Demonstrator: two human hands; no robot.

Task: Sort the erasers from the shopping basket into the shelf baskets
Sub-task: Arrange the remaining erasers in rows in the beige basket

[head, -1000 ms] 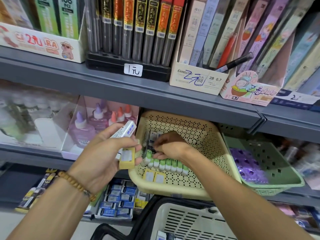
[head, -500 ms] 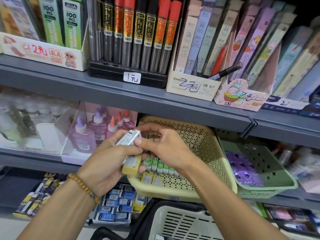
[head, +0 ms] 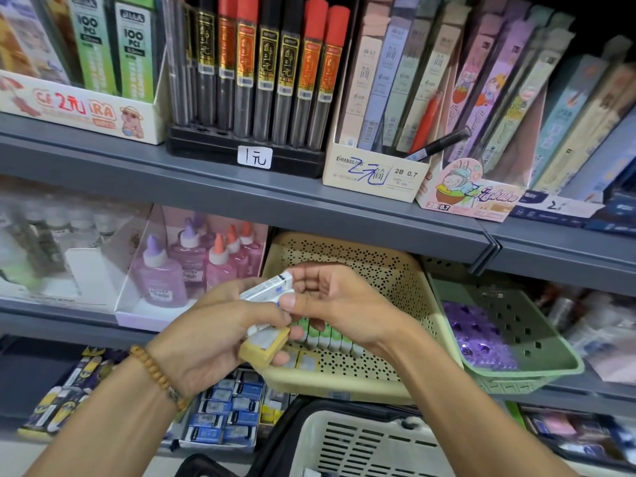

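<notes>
left grip (head: 220,339) clamps erasers (head: 265,346) | right grip (head: 340,304) pinches top white eraser (head: 268,287)

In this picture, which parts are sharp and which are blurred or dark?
Head view: the lead tubes on the upper shelf and both hands look sharp; the glue bottles at left are soft, the clear packets beside them very blurred; the top right corner falls into darkness; wide-angle distortion tilts the shelf edges.

Bright, even light; wide-angle bowing, blurred left edge.

Glue bottles (head: 161,270) left of perforated basket (head: 389,270), slotted basket (head: 516,325) right
</notes>
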